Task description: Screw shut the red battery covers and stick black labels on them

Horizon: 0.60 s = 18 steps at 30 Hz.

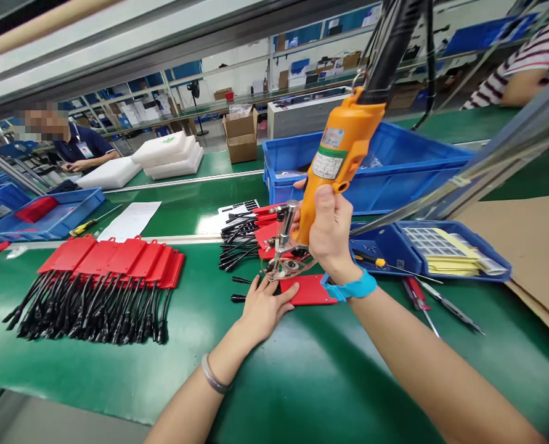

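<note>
My right hand (330, 229) is wrapped round an orange electric screwdriver (336, 157) that hangs from a black cable above. Its metal tip points down at a red flat part (312, 290) lying on the green table. My left hand (262, 305) rests on the table with fingers spread, pressing the left end of that red part. A black cable end (238, 298) sticks out just left of my left hand.
A row of red parts with black cables (112, 277) lies at left. More red parts and loose cables (241, 237) sit behind my hands. A blue bin (394, 179), a blue tray with labels (445, 250) and hand screwdrivers (419, 299) lie right. Other people work beyond the belt.
</note>
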Each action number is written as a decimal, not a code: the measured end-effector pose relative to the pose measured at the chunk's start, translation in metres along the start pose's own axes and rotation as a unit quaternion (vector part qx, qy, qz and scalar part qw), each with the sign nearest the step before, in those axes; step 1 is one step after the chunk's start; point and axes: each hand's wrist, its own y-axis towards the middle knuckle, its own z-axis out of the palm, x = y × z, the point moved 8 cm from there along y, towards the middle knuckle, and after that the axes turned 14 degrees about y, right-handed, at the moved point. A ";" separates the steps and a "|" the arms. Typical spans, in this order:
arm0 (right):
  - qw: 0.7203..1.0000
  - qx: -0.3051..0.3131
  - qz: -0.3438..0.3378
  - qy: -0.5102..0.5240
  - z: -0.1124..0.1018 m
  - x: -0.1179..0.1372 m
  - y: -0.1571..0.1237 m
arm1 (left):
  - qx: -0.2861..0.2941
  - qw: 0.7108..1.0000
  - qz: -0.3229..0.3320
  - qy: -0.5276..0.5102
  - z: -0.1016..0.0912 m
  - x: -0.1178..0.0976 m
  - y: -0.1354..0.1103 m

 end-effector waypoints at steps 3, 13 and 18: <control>1.000 -0.001 0.007 -0.002 -0.003 -0.010 -0.003 | -0.005 1.000 -0.003 -0.006 0.002 0.000 0.002; 0.999 0.020 0.016 -0.026 0.008 -0.023 -0.012 | -0.008 1.000 -0.010 -0.016 0.006 0.002 0.003; 1.000 0.010 -0.016 -0.021 0.002 0.003 -0.014 | -0.009 1.000 -0.006 -0.001 -0.001 0.000 0.000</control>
